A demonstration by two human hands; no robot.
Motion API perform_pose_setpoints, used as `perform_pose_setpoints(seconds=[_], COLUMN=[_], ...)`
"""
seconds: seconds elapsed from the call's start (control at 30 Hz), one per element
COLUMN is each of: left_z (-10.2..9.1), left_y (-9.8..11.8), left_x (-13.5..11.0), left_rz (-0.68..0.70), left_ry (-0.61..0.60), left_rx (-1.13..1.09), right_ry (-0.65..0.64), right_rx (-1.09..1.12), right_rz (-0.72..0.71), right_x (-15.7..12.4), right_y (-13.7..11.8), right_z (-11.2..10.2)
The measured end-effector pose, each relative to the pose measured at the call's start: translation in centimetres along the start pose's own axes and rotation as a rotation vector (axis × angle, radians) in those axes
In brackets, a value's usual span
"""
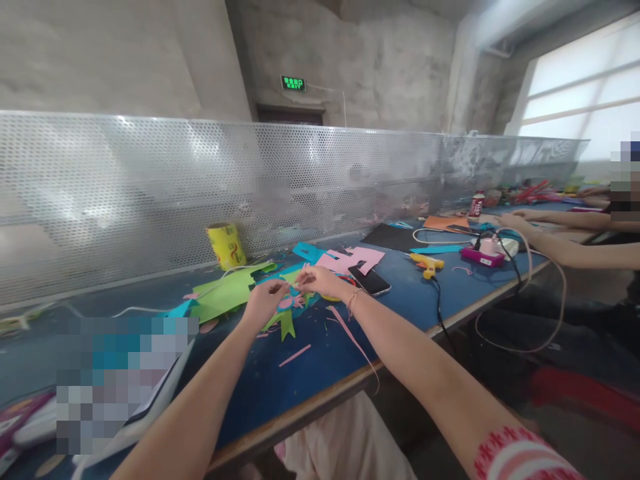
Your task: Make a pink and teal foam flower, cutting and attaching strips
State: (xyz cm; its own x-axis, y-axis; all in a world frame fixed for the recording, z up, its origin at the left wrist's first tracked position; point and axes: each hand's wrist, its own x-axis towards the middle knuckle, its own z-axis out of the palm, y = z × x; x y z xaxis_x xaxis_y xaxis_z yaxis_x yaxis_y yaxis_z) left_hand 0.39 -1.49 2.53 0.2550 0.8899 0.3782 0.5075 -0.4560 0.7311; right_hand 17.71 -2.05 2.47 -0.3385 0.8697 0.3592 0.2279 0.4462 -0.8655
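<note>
My left hand (265,303) and my right hand (320,281) meet over the blue table, fingers pinched close together. What they pinch is too small to make out. Right below them lie cut paper scraps in green, pink and blue, among them a green piece (287,325) with a notched end. A larger green paper sheet (220,297) spreads out left of my left hand. Beyond my right hand is a pink paper sheet (353,259) with cut-outs, partly over a dark phone (375,283). Thin pink paper strips (295,355) lie nearer the table's front edge.
A yellow tape roll (226,245) stands by the perforated metal screen (150,200). To the right are a yellow glue gun (429,265) with a hanging cord and a purple power strip (481,257). Another person's arms (565,243) reach in at far right. A blurred-out device is at left.
</note>
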Motion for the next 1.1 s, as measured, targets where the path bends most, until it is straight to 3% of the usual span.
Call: perform_pose_setpoints(seconds=[0.43,0.57,0.8,1.0,1.1], left_z=[-0.3,-0.2,-0.3,0.1,0.1], left_y=[1.5,1.6,1.8,1.3,0.9], left_x=[-0.8,-0.8,-0.6,-0.5,-0.4], left_rz=[-0.202,-0.205,-0.204,-0.186,-0.182], left_ry=[0.024,0.031,0.046,0.045,0.055], left_rx=[-0.403,-0.475,-0.52,-0.569,-0.579], right_ry=[0.019,-0.023,-0.076,-0.104,-0.066], right_rx=[-0.004,0.002,0.111,0.146,0.062], right_rz=[0.019,-0.028,0.1,0.099,0.072], right_x=[-0.1,-0.2,-0.4,0.0,0.3], right_y=[0.0,-0.3,-1.2,0.0,0.6], right_z=[0.1,0.2,0.7,0.7,0.5])
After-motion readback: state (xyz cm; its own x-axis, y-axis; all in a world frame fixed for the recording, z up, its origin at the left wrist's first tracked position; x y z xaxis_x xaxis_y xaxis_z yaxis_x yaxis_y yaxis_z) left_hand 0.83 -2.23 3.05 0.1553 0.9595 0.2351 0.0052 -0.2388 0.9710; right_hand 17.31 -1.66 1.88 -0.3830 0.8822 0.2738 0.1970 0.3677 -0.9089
